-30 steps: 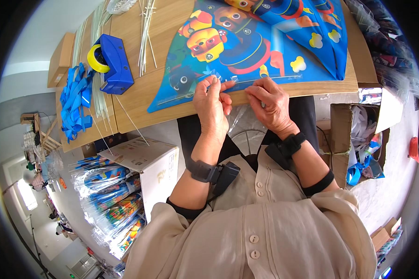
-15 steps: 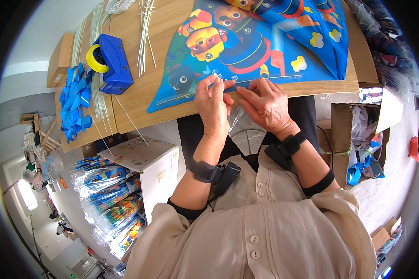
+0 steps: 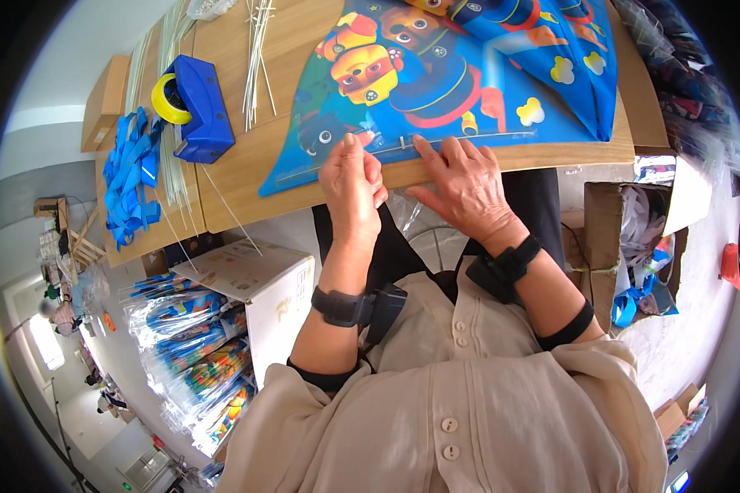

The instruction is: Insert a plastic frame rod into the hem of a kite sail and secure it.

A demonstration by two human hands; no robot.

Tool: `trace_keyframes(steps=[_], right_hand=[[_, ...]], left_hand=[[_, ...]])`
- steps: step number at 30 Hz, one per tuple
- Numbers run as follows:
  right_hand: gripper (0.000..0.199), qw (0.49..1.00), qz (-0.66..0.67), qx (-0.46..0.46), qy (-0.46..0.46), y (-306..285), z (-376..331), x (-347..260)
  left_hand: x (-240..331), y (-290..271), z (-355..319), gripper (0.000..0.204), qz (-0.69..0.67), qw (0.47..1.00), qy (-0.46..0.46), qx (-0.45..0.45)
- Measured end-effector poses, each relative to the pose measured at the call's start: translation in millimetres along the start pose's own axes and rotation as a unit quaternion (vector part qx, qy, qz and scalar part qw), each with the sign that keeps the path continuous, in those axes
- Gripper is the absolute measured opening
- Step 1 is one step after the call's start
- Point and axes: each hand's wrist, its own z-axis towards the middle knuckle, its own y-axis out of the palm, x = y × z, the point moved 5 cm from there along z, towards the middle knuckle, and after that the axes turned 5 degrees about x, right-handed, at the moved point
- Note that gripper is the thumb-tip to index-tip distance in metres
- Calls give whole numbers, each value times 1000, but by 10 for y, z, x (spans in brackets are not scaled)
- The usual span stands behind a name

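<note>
Wooden table (image 3: 247, 164); both hands press glossy blue cartoon kite (image 3: 469, 74) edge.

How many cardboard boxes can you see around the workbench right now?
3. A flat one at the bench's far left corner, a white one with its flap open below the bench on the left, and an open brown one on the right. Others may be hidden.

From where I watch, the left hand (image 3: 352, 185) now pinches lower on the near edge of the blue cartoon kite (image 3: 436, 78), while the right hand (image 3: 467, 182) has flattened its fingers onto that edge, covering the clear plastic it lifted earlier.
</note>
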Motion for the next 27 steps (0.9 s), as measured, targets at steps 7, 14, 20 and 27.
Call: trace_keyframes(steps=[7,14,20,27], right_hand=[[61,1000,0,-4,12,6,3,-14],[53,1000,21,7,7,-18,-24,3],[42,998,59,33,-17,7,-49,-14],[42,998,48,19,-32,21,-27,-48]], left_hand=[[-134,-60,32,51,-63,987,-141,-42],[-155,-61,49,54,-21,993,-114,-28],[-140,-51,56,58,20,995,-91,-36],[-138,-41,70,61,51,996,-59,-43]])
